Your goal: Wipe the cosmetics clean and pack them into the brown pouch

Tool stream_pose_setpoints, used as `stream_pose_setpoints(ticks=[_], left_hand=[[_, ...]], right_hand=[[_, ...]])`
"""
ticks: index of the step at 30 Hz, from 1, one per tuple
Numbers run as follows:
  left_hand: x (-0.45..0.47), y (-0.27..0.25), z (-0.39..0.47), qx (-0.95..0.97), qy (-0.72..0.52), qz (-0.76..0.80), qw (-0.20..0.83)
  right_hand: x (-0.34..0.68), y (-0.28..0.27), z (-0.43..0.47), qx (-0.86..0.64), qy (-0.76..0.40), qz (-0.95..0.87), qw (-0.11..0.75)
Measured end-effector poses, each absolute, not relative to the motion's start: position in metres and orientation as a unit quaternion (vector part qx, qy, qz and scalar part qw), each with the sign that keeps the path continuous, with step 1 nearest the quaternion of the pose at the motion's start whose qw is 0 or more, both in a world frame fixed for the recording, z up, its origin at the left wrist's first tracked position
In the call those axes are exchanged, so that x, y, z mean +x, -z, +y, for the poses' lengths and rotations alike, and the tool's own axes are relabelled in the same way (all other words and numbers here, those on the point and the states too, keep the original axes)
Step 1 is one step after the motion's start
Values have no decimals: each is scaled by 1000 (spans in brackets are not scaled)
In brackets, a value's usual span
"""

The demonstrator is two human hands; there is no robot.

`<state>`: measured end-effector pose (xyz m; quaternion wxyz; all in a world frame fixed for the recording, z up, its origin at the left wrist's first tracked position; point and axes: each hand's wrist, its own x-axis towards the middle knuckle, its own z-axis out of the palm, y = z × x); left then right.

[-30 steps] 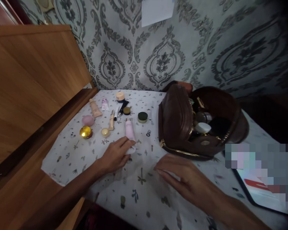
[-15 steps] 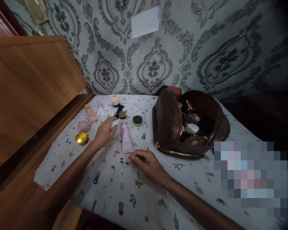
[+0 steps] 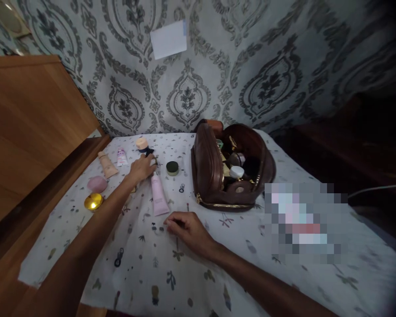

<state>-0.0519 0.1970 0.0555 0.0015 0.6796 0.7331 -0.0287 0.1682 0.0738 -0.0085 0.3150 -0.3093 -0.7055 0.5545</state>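
My left hand (image 3: 142, 169) reaches to the back of the cloth, its fingers curled round a small round jar (image 3: 155, 161) that they mostly hide. Just behind the fingers a black tube (image 3: 149, 152) shows in part, with a peach-lidded jar (image 3: 141, 144) beyond it. A pink squeeze tube (image 3: 159, 195) lies between my hands, cap toward the left one. Near its flat end rests my right hand (image 3: 191, 232), fingers loosely curled with nothing visible in them. A dark green-lidded jar (image 3: 172, 167) stands to the right of the left hand.
An open brown leather bag (image 3: 204, 167) filled with cosmetics stands on the right. At left are a beige tube (image 3: 107, 164), a small white-and-pink tube (image 3: 121, 157), a pink egg-shaped item (image 3: 97, 184) and a gold-lidded jar (image 3: 93, 201). A wooden panel (image 3: 36, 110) borders the left side.
My left hand has let go of a whitish item and moved back onto the small round jar. The right hand stays near the pink tube. The view has swung right.
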Motion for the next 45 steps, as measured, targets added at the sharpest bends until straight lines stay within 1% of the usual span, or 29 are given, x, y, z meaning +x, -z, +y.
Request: stream_pose_setpoints(ticks=[3, 7, 10, 16, 19, 22, 25, 27, 29, 33, 37, 41, 43, 45], left_hand=[[-46, -59, 195, 669, 28, 742, -36], [-22, -63, 187, 699, -17, 709, -95], [-1, -61, 185, 747, -21, 658, -90], [17, -46, 196, 778, 39, 624, -63], [12, -45, 197, 784, 1, 619, -44], [6, -54, 183, 795, -96, 599, -15], [6, -67, 155, 815, -152, 556, 66], [9, -71, 135, 829, -157, 523, 121], [14, -69, 118, 835, -160, 505, 150], [17, -52, 102, 836, -173, 491, 177], [14, -42, 99, 828, -186, 486, 211], [7, -46, 89, 740, -257, 566, 257], [3, -46, 83, 698, -301, 596, 258], [0, -44, 76, 685, -351, 587, 249]], right_hand=[[169, 7, 73, -309, -540, -714, 322], [169, 8, 72, -311, -509, -732, 330], [169, 10, 70, -302, -493, -741, 341], [170, 12, 70, -298, -515, -721, 354], [174, 9, 71, -315, -537, -684, 380], [176, 8, 72, -351, -575, -612, 414], [175, 12, 74, -373, -615, -533, 445], [172, 14, 75, -361, -632, -509, 460], [169, 15, 77, -348, -640, -497, 471], [169, 16, 81, -376, -609, -491, 497], [171, 18, 84, -393, -575, -529, 484], [169, 20, 85, -398, -582, -516, 486], [166, 18, 85, -400, -579, -522, 482], [164, 15, 85, -407, -569, -535, 475]])
